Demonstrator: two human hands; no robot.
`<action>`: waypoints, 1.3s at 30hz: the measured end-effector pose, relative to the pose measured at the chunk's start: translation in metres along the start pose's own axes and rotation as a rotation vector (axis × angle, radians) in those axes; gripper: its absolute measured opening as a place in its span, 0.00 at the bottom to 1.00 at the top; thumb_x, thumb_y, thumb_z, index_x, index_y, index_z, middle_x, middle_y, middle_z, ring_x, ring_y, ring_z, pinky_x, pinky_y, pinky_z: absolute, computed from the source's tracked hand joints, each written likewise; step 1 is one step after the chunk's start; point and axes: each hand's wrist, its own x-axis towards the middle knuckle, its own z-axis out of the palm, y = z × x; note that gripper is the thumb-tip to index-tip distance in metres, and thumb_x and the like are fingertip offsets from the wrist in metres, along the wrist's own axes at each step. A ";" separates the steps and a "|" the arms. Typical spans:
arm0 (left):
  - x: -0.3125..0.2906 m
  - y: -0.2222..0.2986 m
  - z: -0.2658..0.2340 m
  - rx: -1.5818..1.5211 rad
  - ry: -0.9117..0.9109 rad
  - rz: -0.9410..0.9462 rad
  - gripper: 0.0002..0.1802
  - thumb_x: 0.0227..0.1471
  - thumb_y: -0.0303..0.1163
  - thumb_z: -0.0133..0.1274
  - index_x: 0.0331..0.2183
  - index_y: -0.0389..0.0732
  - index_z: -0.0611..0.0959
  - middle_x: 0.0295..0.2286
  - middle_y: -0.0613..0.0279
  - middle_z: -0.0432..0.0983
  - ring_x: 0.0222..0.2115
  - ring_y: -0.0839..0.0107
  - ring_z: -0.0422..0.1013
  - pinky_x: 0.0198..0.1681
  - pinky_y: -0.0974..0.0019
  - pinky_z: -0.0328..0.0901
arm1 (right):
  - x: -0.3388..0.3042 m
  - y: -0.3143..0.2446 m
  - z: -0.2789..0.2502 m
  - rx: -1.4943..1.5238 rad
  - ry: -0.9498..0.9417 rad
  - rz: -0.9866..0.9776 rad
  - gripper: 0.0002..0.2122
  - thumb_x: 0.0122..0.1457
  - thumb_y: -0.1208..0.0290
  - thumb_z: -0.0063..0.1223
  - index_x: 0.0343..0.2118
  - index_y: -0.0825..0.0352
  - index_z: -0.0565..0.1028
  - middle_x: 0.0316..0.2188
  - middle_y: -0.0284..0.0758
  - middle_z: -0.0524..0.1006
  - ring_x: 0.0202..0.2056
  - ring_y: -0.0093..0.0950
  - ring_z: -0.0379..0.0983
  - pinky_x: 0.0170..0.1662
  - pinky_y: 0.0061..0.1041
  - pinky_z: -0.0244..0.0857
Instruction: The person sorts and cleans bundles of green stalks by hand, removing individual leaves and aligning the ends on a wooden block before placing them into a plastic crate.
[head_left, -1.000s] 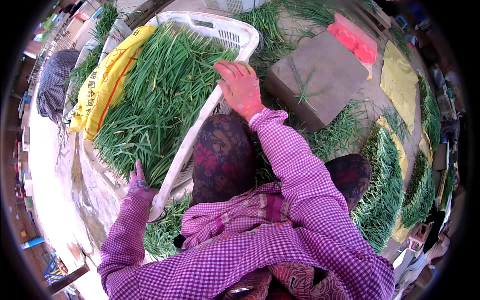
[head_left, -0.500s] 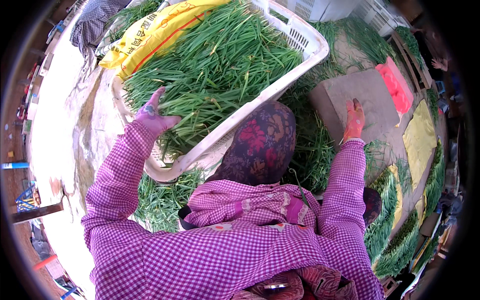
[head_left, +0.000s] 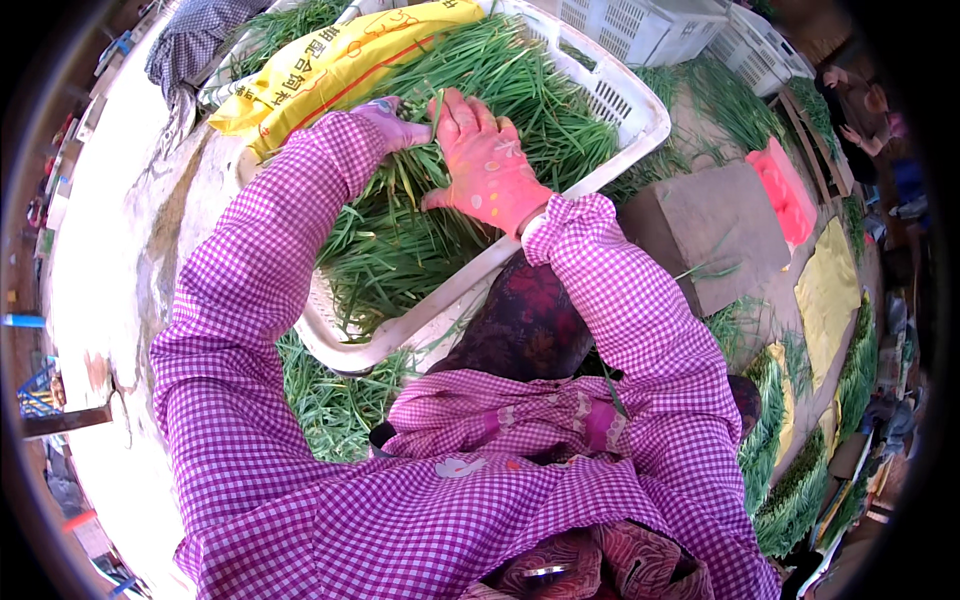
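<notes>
Head view: we press our right hand (head_left: 487, 160), fingers spread flat, onto the greens (head_left: 440, 230) in the white crate (head_left: 640, 105). Our left hand (head_left: 392, 122) closes on stalks just beside it. Behind lies a long yellow sack (head_left: 320, 70) with red print.

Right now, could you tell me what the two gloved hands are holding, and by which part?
Both the left hand and right hand are on the green stalks in the white crate; an actual grip cannot be told.
</notes>
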 end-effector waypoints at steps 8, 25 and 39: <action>-0.007 -0.037 0.006 -0.824 -0.273 0.224 0.61 0.33 0.62 0.60 0.59 0.38 0.51 0.49 0.54 0.64 0.34 0.74 0.70 0.29 0.73 0.66 | 0.013 0.047 0.052 0.856 0.072 0.156 0.43 0.43 0.67 0.65 0.60 0.63 0.47 0.55 0.37 0.59 0.56 0.27 0.56 0.58 0.27 0.52; 0.019 -0.002 0.095 -1.412 -0.064 0.677 0.50 0.32 0.27 0.68 0.55 0.38 0.56 0.49 0.61 0.66 0.49 0.70 0.63 0.53 0.65 0.59 | -0.003 0.050 0.047 1.196 0.227 0.239 0.31 0.47 0.74 0.58 0.56 0.67 0.59 0.53 0.34 0.63 0.52 0.24 0.60 0.56 0.22 0.53; -0.084 0.156 -0.115 -1.508 0.023 1.150 0.38 0.51 0.22 0.49 0.57 0.36 0.48 0.51 0.43 0.61 0.42 0.52 0.70 0.46 0.56 0.67 | -0.030 0.063 -0.248 0.797 0.812 0.005 0.24 0.47 0.66 0.61 0.46 0.71 0.69 0.38 0.39 0.75 0.38 0.27 0.70 0.44 0.25 0.63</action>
